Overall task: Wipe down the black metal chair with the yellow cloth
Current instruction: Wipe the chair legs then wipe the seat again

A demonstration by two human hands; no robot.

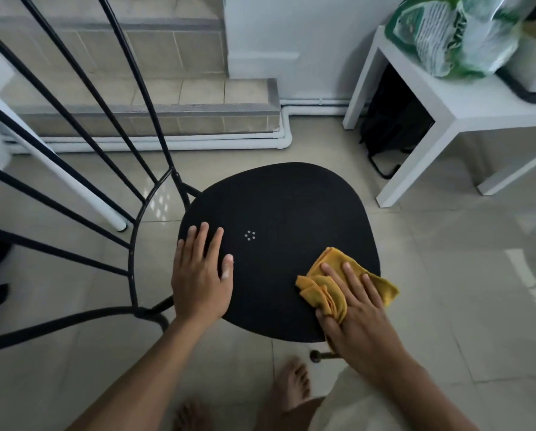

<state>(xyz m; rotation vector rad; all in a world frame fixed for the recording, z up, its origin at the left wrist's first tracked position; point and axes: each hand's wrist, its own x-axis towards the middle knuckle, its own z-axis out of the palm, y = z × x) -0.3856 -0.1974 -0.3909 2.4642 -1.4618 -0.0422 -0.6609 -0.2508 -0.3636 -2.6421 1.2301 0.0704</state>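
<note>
The left hand [199, 275] lies flat and spread on the seat of the black metal chair [279, 219], near the seat's left edge, holding nothing and seemingly steadying it. The right hand [360, 318] presses its extended fingers down on the yellow cloth [325, 293], which sits bunched and folded at the seat's near right edge, one corner hanging just past the rim.

The wiping looks to be on the seat; whether any part is already clean cannot be told from the matte black surface. The curved backrest bars [111, 144] at the left and the legs below appear untouched by the cloth now, so most of the frame is probably left.

The chair stands on a glossy pale tiled floor [447, 275]. A white table [465, 101] carrying a green-and-white plastic bag [456, 35] stands at the far right, with tiled steps [154, 98] beyond.
</note>
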